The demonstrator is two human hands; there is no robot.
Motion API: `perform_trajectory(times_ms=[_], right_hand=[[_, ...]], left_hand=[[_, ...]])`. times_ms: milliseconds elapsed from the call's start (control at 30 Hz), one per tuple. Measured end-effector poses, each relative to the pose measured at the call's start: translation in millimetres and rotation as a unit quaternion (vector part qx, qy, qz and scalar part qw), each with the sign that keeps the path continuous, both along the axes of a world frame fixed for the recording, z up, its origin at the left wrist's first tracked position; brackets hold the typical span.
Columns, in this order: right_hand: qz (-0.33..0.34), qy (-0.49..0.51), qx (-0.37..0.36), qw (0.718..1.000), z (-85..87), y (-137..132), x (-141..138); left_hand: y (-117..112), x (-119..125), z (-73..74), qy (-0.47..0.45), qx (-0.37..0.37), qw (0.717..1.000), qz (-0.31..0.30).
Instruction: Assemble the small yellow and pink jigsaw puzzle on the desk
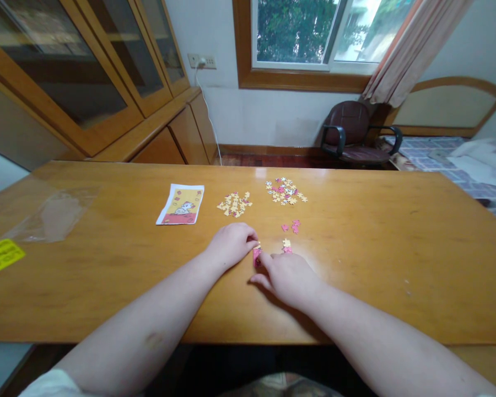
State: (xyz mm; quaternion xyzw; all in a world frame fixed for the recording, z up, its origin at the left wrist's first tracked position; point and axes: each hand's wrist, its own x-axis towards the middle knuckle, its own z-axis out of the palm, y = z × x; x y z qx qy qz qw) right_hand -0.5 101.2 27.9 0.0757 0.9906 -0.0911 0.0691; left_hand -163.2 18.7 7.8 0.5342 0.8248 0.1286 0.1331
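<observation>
The step in hand looks like fitting puzzle pieces together. One small pink strip [255, 257] lies on the surface [376, 248] between the two hands. The left hand [231, 242] has a narrow grip at its top (whether it pinches, I cannot tell); the right hand [291, 277] has its index finger on the strip, thumb apart. The next move probably calls for lining up edges and pressing flat. Beyond lie one yellow-and-pink cluster [287, 246], seemingly three pink pieces [285, 227], two piles [234, 204] too jumbled to count, and one picture sheet [181, 205].
</observation>
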Motion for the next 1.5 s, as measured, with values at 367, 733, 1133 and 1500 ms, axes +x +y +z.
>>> perform_trajectory(times_ms=[367,733,1133,1500], right_hand=[[-0.251,0.046,0.023,0.967,5.2,87,-10],[-0.245,0.048,-0.007,0.968,-18.4,118,-11],[-0.247,0.030,-0.024,0.968,-23.4,127,-13],[-0.152,0.032,-0.061,0.986,-19.8,129,-11]], left_hand=[[-1,3,5.3,-0.001,0.034,0.999,-0.022],[-2,1,8.7,0.007,0.027,0.998,-0.057],[-2,0,8.0,0.001,0.031,0.998,-0.046],[-2,0,8.7,-0.002,0.037,0.998,-0.044]])
